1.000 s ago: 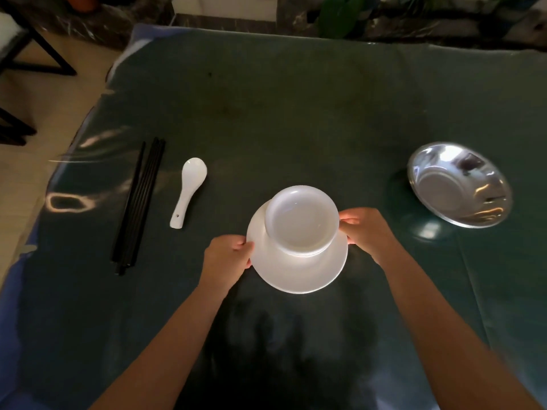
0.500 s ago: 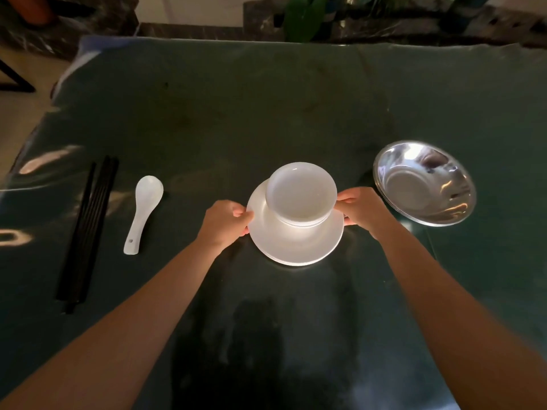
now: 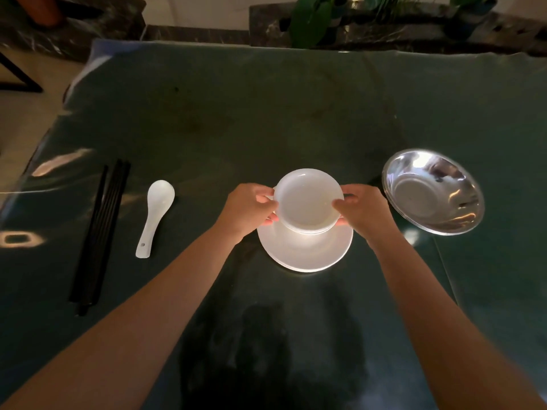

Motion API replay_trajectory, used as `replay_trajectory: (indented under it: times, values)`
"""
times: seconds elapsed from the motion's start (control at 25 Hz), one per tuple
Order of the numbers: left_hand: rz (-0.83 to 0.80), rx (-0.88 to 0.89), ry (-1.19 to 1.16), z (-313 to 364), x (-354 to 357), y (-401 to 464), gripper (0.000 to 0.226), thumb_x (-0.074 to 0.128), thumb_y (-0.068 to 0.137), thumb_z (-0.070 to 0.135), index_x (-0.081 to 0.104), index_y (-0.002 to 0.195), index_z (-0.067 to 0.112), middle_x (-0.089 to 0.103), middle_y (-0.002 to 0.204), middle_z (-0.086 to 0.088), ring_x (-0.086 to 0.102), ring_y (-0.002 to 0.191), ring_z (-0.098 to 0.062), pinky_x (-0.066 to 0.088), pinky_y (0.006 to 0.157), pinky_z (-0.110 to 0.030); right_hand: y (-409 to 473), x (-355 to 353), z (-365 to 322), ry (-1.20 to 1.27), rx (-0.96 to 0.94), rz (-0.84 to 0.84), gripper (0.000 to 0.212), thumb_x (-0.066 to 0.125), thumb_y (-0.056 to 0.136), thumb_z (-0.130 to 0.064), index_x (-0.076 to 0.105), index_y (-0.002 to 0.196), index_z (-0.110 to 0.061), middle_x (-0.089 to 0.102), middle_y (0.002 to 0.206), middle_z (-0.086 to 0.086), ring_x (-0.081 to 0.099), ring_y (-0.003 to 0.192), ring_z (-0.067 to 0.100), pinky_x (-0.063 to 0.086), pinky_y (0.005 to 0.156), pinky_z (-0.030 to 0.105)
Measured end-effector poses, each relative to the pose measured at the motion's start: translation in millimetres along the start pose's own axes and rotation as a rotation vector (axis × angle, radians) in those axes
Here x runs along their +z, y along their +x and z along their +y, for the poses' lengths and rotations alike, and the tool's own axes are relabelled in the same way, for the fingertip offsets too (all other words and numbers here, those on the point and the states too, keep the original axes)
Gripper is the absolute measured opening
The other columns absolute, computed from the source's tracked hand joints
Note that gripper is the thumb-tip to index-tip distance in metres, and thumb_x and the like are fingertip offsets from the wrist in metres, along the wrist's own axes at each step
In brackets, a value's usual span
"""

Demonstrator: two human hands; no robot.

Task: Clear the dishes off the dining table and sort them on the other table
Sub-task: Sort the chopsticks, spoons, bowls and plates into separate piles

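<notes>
Glossy white ceramic fills the centre of the frame: a round, smooth bowl (image 3: 307, 201) sits above a wider, flat-rimmed plate (image 3: 306, 250), both catching a bright glare. Whether the bowl rests on the plate or is raised just clear of it cannot be told. The left hand (image 3: 250, 207) grips the bowl's left side, thumb on the rim and fingers curled beneath; the right hand (image 3: 362, 207) does the same on the right side, so both hands are closed round the bowl. The bench (image 3: 266, 113) is covered in a dark green cloth under a shiny clear film that shows pale reflections at the left edge of the frame. Right of the bowl, close to the right hand, lies a polished steel dish (image 3: 433, 192), shallow and mirror-bright. Left of centre lies a white ceramic spoon (image 3: 155, 216) with a deep oval scoop and a small hole in its handle end. Further left, a bundle of slim black chopsticks (image 3: 99, 235) lies straight and parallel. Green leaves (image 3: 309, 19) show at the top of the frame.
</notes>
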State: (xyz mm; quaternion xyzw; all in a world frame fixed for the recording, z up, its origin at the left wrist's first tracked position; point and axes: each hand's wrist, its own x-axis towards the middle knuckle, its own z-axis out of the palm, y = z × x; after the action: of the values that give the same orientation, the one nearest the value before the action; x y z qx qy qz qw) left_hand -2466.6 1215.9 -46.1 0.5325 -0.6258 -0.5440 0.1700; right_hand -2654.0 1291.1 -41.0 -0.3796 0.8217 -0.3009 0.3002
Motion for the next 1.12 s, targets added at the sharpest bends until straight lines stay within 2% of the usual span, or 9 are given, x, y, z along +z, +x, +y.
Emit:
replay_trajectory:
  times: [0.08, 0.2, 0.36, 0.48, 0.52, 0.64, 0.88, 1.04, 1.12]
  values:
    - [0.061, 0.021, -0.032, 0.1, -6.6, -3.2, 0.025, 0.057, 0.08, 0.004, 0.07, 0.1, 0.012, 0.071, 0.08, -0.005, 0.07, 0.072, -0.017, 0.057, 0.063, -0.022, -0.8, 5.8, -8.9, 0.019, 0.007, 0.025, 0.029, 0.054, 0.075, -0.013, 0.071, 0.096, -0.022, 0.072, 0.08, -0.001, 0.07, 0.07, 0.017, 0.059, 0.073, 0.037]
    - [0.16, 0.031, -0.023, -2.7, -36.7, -8.7, 0.025, 0.058, 0.079, 0.006, 0.072, 0.093, 0.021, 0.072, 0.078, 0.002, 0.07, 0.07, -0.01, 0.056, 0.061, -0.017, 1.1, 25.0, -31.9, 0.124, 0.009, -0.007, 0.031, 0.056, 0.074, -0.013, 0.07, 0.099, -0.023, 0.072, 0.077, -0.006, 0.07, 0.069, 0.014, 0.059, 0.072, 0.035]
    - [0.269, 0.012, 0.006, -21.6, -91.0, -25.9, 0.028, 0.056, 0.077, 0.002, 0.071, 0.075, 0.025, 0.072, 0.076, -0.01, 0.071, 0.071, -0.019, 0.058, 0.073, -0.032, -2.5, 72.3, -67.2, 0.18, -0.056, -0.137, 0.03, 0.059, 0.076, -0.01, 0.068, 0.104, -0.018, 0.069, 0.083, -0.002, 0.07, 0.076, 0.019, 0.06, 0.07, 0.036]
    - [0.315, -0.067, 0.019, -45.1, -117.3, -35.3, 0.023, 0.055, 0.077, 0.001, 0.071, 0.083, 0.016, 0.071, 0.076, -0.014, 0.071, 0.073, -0.023, 0.058, 0.077, -0.036, -6.9, 107.6, -81.8, 0.146, -0.093, -0.242, 0.03, 0.06, 0.08, -0.012, 0.065, 0.109, -0.016, 0.066, 0.09, -0.001, 0.067, 0.077, 0.017, 0.058, 0.059, 0.023]
    - [0.324, -0.098, 0.026, -52.2, -121.8, -37.2, 0.022, 0.054, 0.078, 0.001, 0.071, 0.087, 0.012, 0.071, 0.076, -0.013, 0.071, 0.073, -0.024, 0.058, 0.077, -0.036, -7.8, 116.2, -83.1, 0.113, -0.102, -0.26, 0.03, 0.06, 0.081, -0.013, 0.064, 0.11, -0.015, 0.066, 0.092, -0.001, 0.066, 0.078, 0.017, 0.058, 0.059, 0.023]
    - [0.32, -0.126, 0.024, -69.7, -124.6, -43.1, 0.024, 0.053, 0.078, 0.0, 0.071, 0.088, 0.01, 0.071, 0.074, -0.011, 0.071, 0.072, -0.022, 0.058, 0.072, -0.032, -11.5, 131.8, -82.2, 0.022, -0.122, -0.277, 0.03, 0.06, 0.081, -0.016, 0.064, 0.111, -0.015, 0.069, 0.1, 0.003, 0.067, 0.083, 0.02, 0.06, 0.069, 0.032]
    - [0.321, -0.1, -0.021, -82.9, -115.2, -43.8, 0.029, 0.055, 0.08, 0.003, 0.07, 0.102, 0.013, 0.072, 0.078, -0.007, 0.07, 0.072, -0.014, 0.057, 0.071, -0.027, -12.5, 132.6, -75.4, -0.08, -0.189, -0.245, 0.03, 0.059, 0.084, -0.019, 0.062, 0.113, -0.015, 0.069, 0.107, 0.005, 0.064, 0.085, 0.019, 0.056, 0.07, 0.029]
    - [0.336, -0.102, 0.029, -81.8, -110.3, -47.8, 0.026, 0.054, 0.085, 0.01, 0.064, 0.109, 0.012, 0.069, 0.077, -0.002, 0.069, 0.071, -0.015, 0.057, 0.074, -0.03, -16.9, 124.2, -74.7, -0.134, -0.257, -0.232, 0.032, 0.058, 0.087, -0.026, 0.06, 0.117, -0.016, 0.069, 0.112, 0.004, 0.065, 0.092, 0.022, 0.054, 0.085, 0.034]
    - [0.432, -0.109, 0.097, -81.2, -106.2, -57.4, 0.029, 0.053, 0.088, 0.017, 0.058, 0.116, 0.01, 0.065, 0.088, -0.002, 0.066, 0.074, -0.017, 0.055, 0.077, -0.035, -22.9, 111.1, -62.9, -0.199, -0.293, -0.112, 0.033, 0.058, 0.088, -0.031, 0.059, 0.119, -0.019, 0.066, 0.117, 0.002, 0.062, 0.1, 0.021, 0.045, 0.093, 0.033]
